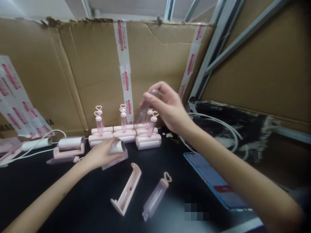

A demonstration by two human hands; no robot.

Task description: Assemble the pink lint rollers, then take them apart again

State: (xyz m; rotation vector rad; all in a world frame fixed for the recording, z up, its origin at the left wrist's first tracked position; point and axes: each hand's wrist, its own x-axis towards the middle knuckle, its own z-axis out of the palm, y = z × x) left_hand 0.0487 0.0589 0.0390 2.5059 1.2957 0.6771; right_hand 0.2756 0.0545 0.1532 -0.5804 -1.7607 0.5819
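Note:
My left hand (103, 153) is closed around a white lint roll (117, 147), its hollow end facing right. A flat translucent piece (115, 163) shows beneath that hand. Farther back and right, my right hand (167, 105) pinches a clear plastic piece (145, 106), blurred and partly hidden by the fingers. Below that hand stand several pink lint rollers (148, 142), their translucent handles upright with heart-shaped loops on top. On the black table nearer me lie a pink roller frame (128, 189) and a separate translucent handle (155, 197) with a heart loop.
A phone (213, 181) lies at the right. White cables (225, 124) coil behind it, and another cable (31, 155) crosses the left. At the left lie a roller (70, 144) and a loose roll (37, 144). A taped cardboard wall (97, 64) and metal frame (209, 64) stand behind.

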